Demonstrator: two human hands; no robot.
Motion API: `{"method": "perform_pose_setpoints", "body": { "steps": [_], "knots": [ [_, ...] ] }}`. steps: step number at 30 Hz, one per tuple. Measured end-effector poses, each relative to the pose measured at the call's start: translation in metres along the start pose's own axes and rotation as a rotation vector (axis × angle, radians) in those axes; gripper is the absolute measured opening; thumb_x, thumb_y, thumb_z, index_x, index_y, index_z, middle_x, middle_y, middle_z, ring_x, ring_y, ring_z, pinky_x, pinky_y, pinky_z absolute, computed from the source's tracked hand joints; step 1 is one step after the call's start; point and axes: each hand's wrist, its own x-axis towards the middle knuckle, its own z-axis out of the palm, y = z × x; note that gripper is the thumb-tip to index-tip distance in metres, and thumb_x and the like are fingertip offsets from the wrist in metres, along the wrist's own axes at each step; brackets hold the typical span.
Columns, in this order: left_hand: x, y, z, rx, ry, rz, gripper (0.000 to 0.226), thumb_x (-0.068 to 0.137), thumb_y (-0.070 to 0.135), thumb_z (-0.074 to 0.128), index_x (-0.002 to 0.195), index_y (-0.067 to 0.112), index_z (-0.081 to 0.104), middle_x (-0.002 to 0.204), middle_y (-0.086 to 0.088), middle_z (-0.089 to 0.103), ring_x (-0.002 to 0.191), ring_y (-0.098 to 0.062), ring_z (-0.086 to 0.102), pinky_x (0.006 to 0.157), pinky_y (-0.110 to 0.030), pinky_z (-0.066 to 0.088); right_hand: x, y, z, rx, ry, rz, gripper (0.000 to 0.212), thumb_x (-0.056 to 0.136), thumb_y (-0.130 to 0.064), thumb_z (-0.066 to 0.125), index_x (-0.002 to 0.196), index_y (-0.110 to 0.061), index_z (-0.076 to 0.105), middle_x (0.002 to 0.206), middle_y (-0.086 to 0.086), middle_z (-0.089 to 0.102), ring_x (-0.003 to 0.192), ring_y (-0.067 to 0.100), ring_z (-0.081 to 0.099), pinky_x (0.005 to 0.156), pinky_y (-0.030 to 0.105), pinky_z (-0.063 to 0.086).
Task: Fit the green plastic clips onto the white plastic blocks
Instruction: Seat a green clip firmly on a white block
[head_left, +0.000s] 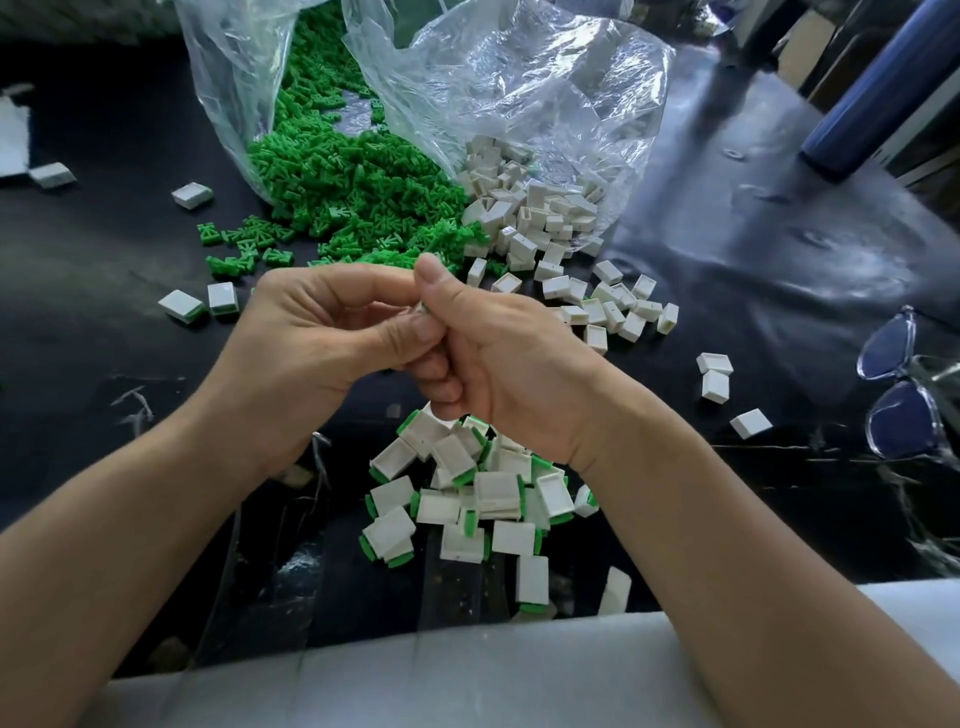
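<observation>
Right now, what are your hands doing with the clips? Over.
Left hand, right hand pinch one piece, mostly hidden. Finished pile beneath. Green clips, white blocks ahead. Nothing in the way.

1. Green clips (332, 176) are looking like matt plastic, white blocks (535, 213) smooth plastic.
2. Clear bags (519, 88) are glinting, thin crinkly film.
3. Black table cover (779, 249) is shining, slick sheeting.
4. Glasses (904, 389) are showing glossy clear frames.
</observation>
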Motion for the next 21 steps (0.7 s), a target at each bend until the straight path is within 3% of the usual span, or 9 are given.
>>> {"method": "perform_pose_setpoints", "body": {
  "steps": [4, 7, 9, 11, 21],
  "knots": [
    [0.0011, 0.0006, 0.0008, -0.019, 0.032, -0.002, 0.017, 0.067, 0.01, 0.065, 0.081, 0.006, 0.073, 0.057, -0.01, 0.064, 0.049, -0.022, 0.061, 0.052, -0.026, 0.053, -0.0016, -0.0035, -0.0021, 0.031, -0.054, 0.014, 0.05, 0.097, -0.047, 0.021, 0.111, -0.016, 0.057, 0.062, 0.0, 0.037, 0.053, 0.009, 0.033, 0.053, 0.023, 0.027],
    [0.0015, 0.0013, 0.0009, 0.005, 0.041, -0.002, 0.02, 0.063, 0.014, 0.072, 0.082, 0.007, 0.073, 0.06, -0.01, 0.066, 0.051, -0.023, 0.062, 0.054, -0.027, 0.053, -0.0012, -0.0047, -0.0042, -0.002, -0.041, 0.035, 0.06, 0.099, -0.043, 0.021, 0.121, 0.004, 0.051, 0.062, 0.001, 0.04, 0.052, 0.01, 0.035, 0.054, 0.024, 0.027],
    [0.0016, 0.0011, -0.0008, 0.009, 0.037, -0.014, 0.011, 0.068, 0.01, 0.073, 0.079, 0.01, 0.075, 0.062, -0.008, 0.067, 0.053, -0.022, 0.062, 0.055, -0.027, 0.054, -0.0013, -0.0045, -0.0036, -0.03, -0.027, 0.036, 0.052, 0.098, -0.041, 0.024, 0.094, -0.001, 0.056, 0.061, 0.001, 0.042, 0.05, 0.01, 0.036, 0.054, 0.024, 0.027],
    [0.0016, 0.0014, -0.0024, 0.001, 0.042, -0.03, 0.015, 0.074, 0.013, 0.062, 0.078, 0.015, 0.076, 0.064, -0.008, 0.069, 0.055, -0.022, 0.064, 0.057, -0.029, 0.055, -0.0021, -0.0049, -0.0028, -0.041, -0.006, 0.028, 0.046, 0.097, -0.042, 0.027, 0.074, -0.01, 0.05, 0.059, 0.0, 0.043, 0.049, 0.009, 0.037, 0.052, 0.023, 0.028],
    [0.0039, 0.0015, -0.0028, -0.001, 0.076, -0.09, 0.022, 0.07, 0.007, 0.053, 0.08, 0.005, 0.072, 0.061, -0.01, 0.066, 0.053, -0.021, 0.061, 0.057, -0.024, 0.053, -0.0021, -0.0036, -0.0025, -0.218, 0.057, 0.007, 0.046, 0.097, -0.041, 0.032, 0.072, -0.012, 0.056, 0.058, -0.002, 0.049, 0.052, 0.009, 0.041, 0.053, 0.022, 0.033]
  ]
}}
